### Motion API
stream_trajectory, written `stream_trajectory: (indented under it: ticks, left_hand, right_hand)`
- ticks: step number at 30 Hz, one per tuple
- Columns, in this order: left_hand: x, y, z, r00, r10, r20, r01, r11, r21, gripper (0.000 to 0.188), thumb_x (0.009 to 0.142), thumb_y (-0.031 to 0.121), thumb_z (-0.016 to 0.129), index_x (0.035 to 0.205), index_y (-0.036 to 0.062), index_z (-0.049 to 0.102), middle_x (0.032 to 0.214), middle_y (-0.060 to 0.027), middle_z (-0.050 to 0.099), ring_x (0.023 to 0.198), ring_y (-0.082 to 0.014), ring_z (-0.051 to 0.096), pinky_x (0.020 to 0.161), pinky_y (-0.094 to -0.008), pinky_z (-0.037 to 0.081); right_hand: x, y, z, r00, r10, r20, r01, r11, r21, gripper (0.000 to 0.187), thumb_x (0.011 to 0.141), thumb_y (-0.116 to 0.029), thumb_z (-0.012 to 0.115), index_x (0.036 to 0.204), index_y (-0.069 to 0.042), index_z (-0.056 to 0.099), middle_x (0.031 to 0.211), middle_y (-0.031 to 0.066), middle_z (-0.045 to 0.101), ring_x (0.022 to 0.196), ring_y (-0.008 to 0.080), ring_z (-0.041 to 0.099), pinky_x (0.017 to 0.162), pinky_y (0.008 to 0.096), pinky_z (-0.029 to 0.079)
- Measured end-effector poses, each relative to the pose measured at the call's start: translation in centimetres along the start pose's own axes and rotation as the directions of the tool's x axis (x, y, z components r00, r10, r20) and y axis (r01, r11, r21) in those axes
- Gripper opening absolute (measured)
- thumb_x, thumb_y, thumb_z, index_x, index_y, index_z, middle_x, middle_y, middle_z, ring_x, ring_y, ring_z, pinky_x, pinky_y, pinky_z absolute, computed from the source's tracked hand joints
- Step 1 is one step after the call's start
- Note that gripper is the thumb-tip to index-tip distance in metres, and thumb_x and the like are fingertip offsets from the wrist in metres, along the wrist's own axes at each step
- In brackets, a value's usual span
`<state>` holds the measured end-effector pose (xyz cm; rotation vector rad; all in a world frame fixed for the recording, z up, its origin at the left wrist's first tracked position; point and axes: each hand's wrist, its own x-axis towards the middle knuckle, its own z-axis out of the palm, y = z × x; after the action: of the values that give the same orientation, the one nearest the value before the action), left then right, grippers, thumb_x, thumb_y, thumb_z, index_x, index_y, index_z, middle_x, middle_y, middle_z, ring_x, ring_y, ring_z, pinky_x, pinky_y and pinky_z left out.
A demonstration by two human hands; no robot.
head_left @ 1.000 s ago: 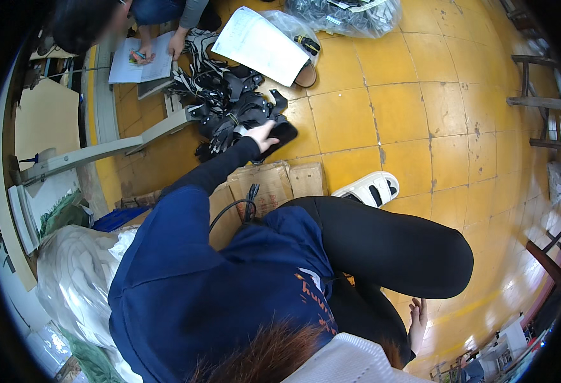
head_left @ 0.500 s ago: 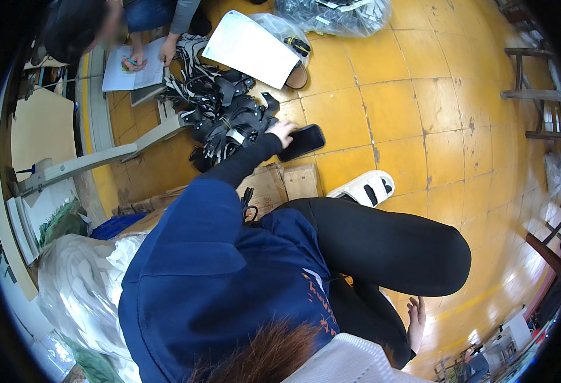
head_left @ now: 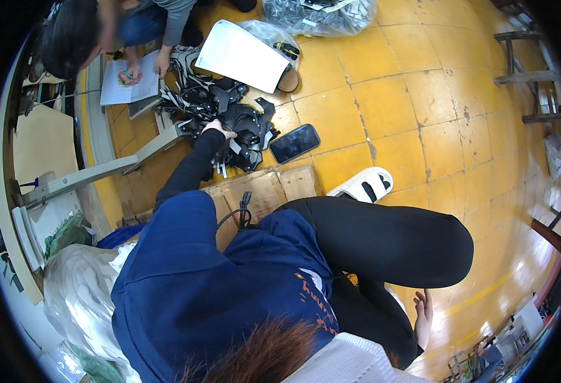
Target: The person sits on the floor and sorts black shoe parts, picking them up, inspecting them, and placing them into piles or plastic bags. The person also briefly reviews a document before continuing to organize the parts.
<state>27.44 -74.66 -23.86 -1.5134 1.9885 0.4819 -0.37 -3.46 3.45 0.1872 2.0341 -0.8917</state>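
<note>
My left hand (head_left: 221, 129) reaches into a heap of black, strap-like pieces (head_left: 245, 124) on the floor. Some of its fingers are lost among the pieces, so whether it grips any cannot be told. Right of the heap a dark-screened phone (head_left: 294, 143) lies flat, apart from the hand. My right hand (head_left: 423, 319) hangs at the lower right, beyond my bent knee, fingers stretched out and holding nothing.
At the upper left, a co-worker's hand (head_left: 129, 75) holds a pen over papers (head_left: 113, 89). A white sheet (head_left: 242, 56) lies behind the heap. A grey metal bar (head_left: 111, 167), flattened cardboard (head_left: 255, 191), a plastic bag (head_left: 322, 19) of parts and wooden stools (head_left: 528, 78) surround me.
My left hand has moved left, from beside the phone into the black heap. My right hand keeps nearly the same place. The view has shifted slightly.
</note>
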Motion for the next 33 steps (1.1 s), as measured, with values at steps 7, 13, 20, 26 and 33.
stream_trajectory:
  ticks: [7, 13, 20, 26, 33]
  left_hand:
    - [-4.0, 11.4, -3.4, 0.948, 0.247, 0.198, -0.171, 0.926, -0.338, 0.093, 0.054, 0.052, 0.078, 0.118, -0.0103, 0.054, 0.106, -0.0239, 0.064, 0.095, -0.0304, 0.064, 0.082, -0.0332, 0.051]
    - [-12.5, 21.8, 1.3, 0.477, 0.846, 0.239, -0.552, 0.499, -0.668, 0.073, 0.078, 0.045, 0.072, 0.131, 0.0030, 0.047, 0.125, -0.0204, 0.054, 0.116, -0.0262, 0.052, 0.098, -0.0329, 0.042]
    - [-5.3, 14.0, 6.6, 0.678, 0.732, 0.063, -0.696, 0.667, -0.267, 0.048, 0.075, 0.040, 0.071, 0.109, 0.0074, 0.064, 0.101, -0.0139, 0.066, 0.099, -0.0303, 0.061, 0.090, -0.0375, 0.047]
    - [-0.1, -2.1, 9.0, 0.870, -0.107, -0.481, 0.108, 0.994, -0.025, 0.107, 0.050, 0.033, 0.087, 0.140, 0.0209, 0.030, 0.144, -0.0153, 0.029, 0.132, -0.0313, 0.032, 0.104, -0.0486, 0.036]
    - [-3.2, -4.5, 7.5, 0.963, -0.268, -0.012, 0.259, 0.942, -0.211, 0.108, 0.049, 0.033, 0.088, 0.137, 0.0168, 0.028, 0.150, -0.0113, 0.014, 0.132, -0.0329, 0.036, 0.106, -0.0484, 0.034]
  right_hand:
    - [-0.1, -0.2, 0.3, 0.999, 0.018, -0.038, -0.017, 1.000, 0.019, 0.043, 0.097, -0.008, 0.042, 0.140, -0.003, 0.038, 0.128, 0.0174, 0.051, 0.114, 0.0238, 0.051, 0.101, 0.0331, 0.038]
    - [0.0, -0.8, 0.3, 1.000, 0.000, -0.021, 0.000, 1.000, -0.003, 0.042, 0.097, -0.008, 0.042, 0.139, -0.003, 0.039, 0.128, 0.0176, 0.052, 0.112, 0.0229, 0.052, 0.100, 0.0327, 0.039]
    - [-0.1, -0.5, 0.3, 1.000, 0.004, -0.014, -0.004, 1.000, -0.002, 0.044, 0.097, -0.009, 0.042, 0.140, -0.002, 0.037, 0.129, 0.0172, 0.052, 0.113, 0.0235, 0.051, 0.101, 0.0339, 0.038]
    - [-0.1, -0.4, 0.3, 0.999, 0.033, -0.018, -0.033, 0.999, 0.022, 0.044, 0.098, -0.010, 0.042, 0.141, -0.002, 0.036, 0.130, 0.0171, 0.051, 0.115, 0.0234, 0.051, 0.101, 0.0336, 0.038]
    - [0.1, -0.5, 0.0, 0.999, -0.029, 0.038, 0.029, 0.999, -0.014, 0.045, 0.099, -0.016, 0.042, 0.142, -0.005, 0.036, 0.129, 0.0182, 0.050, 0.117, 0.0236, 0.049, 0.104, 0.0348, 0.035]
